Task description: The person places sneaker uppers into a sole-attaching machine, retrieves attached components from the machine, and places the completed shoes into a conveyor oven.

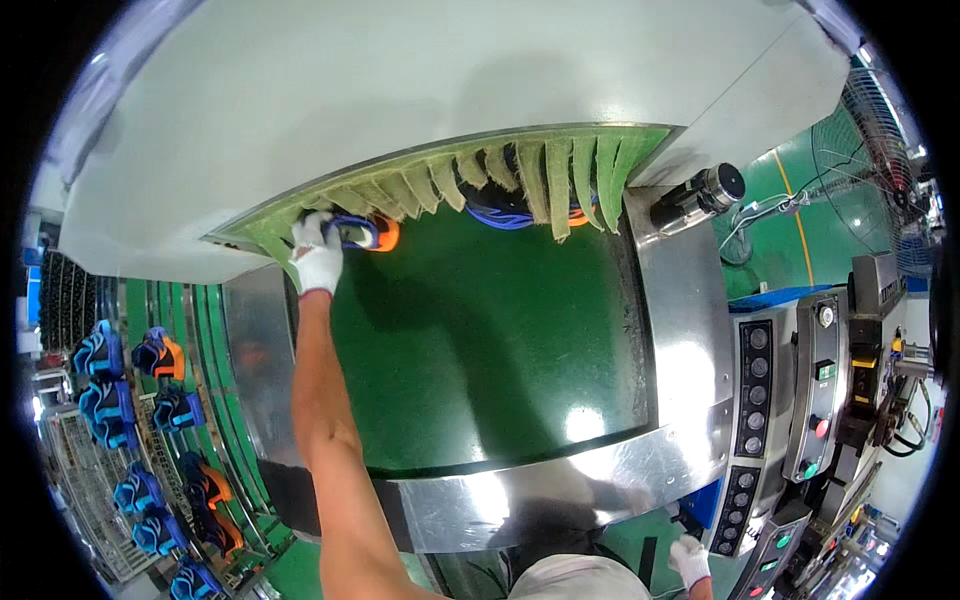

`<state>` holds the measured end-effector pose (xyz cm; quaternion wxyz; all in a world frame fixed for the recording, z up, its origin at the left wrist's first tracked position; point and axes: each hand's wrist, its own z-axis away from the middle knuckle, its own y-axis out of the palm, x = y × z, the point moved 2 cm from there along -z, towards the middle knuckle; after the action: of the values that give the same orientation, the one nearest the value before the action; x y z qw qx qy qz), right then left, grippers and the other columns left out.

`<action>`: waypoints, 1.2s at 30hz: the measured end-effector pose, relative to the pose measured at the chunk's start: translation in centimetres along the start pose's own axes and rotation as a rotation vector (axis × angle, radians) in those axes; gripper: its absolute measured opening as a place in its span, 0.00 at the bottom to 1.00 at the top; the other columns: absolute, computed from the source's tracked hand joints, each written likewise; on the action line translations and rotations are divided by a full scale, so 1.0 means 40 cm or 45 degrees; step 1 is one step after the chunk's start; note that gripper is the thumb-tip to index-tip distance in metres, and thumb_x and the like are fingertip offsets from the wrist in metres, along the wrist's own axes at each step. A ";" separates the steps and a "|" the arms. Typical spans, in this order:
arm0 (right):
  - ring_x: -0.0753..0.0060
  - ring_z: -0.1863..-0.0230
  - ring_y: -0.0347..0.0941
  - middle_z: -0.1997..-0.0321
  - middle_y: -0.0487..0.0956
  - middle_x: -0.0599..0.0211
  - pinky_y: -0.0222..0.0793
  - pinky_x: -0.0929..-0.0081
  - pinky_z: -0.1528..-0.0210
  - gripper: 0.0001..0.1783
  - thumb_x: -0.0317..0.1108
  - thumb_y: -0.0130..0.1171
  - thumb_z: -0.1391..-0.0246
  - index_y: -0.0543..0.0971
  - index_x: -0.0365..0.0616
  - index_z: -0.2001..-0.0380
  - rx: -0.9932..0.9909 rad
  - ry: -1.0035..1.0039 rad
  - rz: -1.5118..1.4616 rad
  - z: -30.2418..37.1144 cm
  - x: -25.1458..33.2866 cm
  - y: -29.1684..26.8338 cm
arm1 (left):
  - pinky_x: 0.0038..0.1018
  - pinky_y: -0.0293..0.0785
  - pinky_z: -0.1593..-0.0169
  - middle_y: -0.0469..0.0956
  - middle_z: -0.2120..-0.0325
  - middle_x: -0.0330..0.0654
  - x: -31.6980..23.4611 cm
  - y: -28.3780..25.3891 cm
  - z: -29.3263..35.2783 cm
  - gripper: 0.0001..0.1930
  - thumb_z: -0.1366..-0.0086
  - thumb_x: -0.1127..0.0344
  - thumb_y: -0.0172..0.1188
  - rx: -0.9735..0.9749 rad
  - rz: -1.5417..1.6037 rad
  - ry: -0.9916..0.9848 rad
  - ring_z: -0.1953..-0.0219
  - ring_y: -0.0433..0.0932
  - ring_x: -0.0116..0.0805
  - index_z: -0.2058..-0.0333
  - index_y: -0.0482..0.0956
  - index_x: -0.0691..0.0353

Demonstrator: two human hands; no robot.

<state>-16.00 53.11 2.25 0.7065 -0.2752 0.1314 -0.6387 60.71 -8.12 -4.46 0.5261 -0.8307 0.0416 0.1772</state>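
Observation:
My left hand (317,258), in a white glove, reaches to the left end of the green strip curtain (420,185). Its fingers are closed on the left end of a blue and orange shoe (362,233), which lies on the green conveyor belt (500,330) at the machine's opening. Hanging strips partly cover a second blue and orange shoe (500,215) farther right. Low at the right, my gloved right hand (690,560) hangs beside the control panel with fingers loosely apart and nothing visible in them.
A rack (200,400) at the left holds several blue, black and orange shoes (105,415). The metal frame (690,350) edges the belt. Control panels with dials and buttons (755,390) stand at the right. A metal cylinder (700,200) and a fan (870,170) are beyond.

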 end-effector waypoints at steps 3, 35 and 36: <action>0.64 0.48 0.82 0.48 0.83 0.54 0.80 0.66 0.48 0.29 0.39 0.67 0.40 0.75 0.36 0.40 -0.043 -0.676 0.359 -0.137 0.032 0.051 | 0.45 0.74 0.45 0.77 0.54 0.53 -0.076 -0.075 0.115 0.13 0.38 0.67 0.65 0.112 0.156 -0.101 0.50 0.77 0.57 0.54 0.79 0.56; 0.58 0.46 0.82 0.41 0.80 0.56 0.81 0.64 0.44 0.38 0.22 0.59 0.49 0.68 0.37 0.32 -0.409 -1.080 -2.710 0.380 -0.499 -0.371 | 0.37 0.75 0.38 0.75 0.39 0.57 -2.477 -0.557 1.585 0.32 0.30 0.59 0.63 1.683 1.299 1.729 0.41 0.79 0.47 0.33 0.66 0.67; 0.59 0.47 0.82 0.42 0.81 0.56 0.81 0.64 0.45 0.37 0.23 0.59 0.49 0.68 0.38 0.32 -0.534 -1.014 -2.825 0.375 -0.499 -0.373 | 0.37 0.74 0.38 0.76 0.40 0.58 -2.554 -0.544 1.654 0.34 0.32 0.57 0.64 1.658 1.198 1.743 0.41 0.79 0.47 0.33 0.66 0.68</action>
<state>-23.33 75.39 19.46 -0.2975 -0.5268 -0.3041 -0.7359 -45.69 48.33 23.40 0.6131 -0.2110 0.7347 -0.1997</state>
